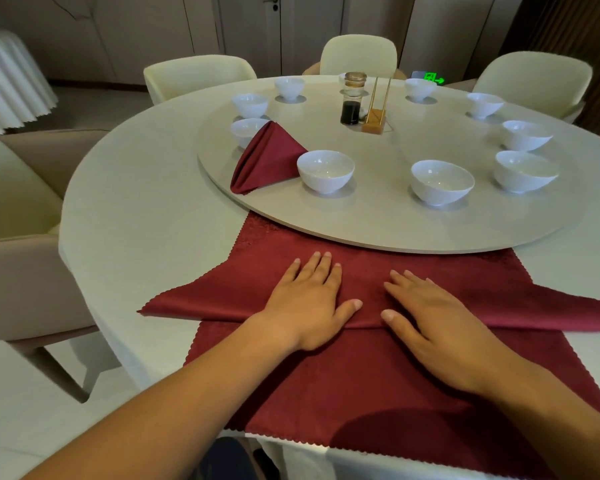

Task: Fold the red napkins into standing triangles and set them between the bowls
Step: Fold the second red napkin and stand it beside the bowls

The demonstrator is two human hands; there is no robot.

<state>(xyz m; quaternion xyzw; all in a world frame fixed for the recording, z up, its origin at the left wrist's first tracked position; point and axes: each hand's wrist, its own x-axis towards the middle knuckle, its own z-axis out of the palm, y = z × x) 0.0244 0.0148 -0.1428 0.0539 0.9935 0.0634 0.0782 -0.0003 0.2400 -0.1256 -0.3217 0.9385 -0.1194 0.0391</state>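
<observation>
A red napkin (222, 299) folded into a wide flat triangle lies at the table's near edge, on top of a flat red cloth (378, 393). My left hand (309, 303) and my right hand (437, 323) press flat on the fold's middle, fingers straight, thumbs almost meeting. One folded red napkin (267, 157) stands as a triangle on the round turntable (378, 223), between two white bowls (325, 170) (246, 131). Several more white bowls ring the turntable, among them one (442, 181) at the front right.
A dark sauce bottle (352, 98) and a chopstick holder (374, 116) stand at the turntable's centre. Cream chairs (194, 76) surround the white-clothed round table (136, 202). Another white-draped table (7, 77) stands at the far left.
</observation>
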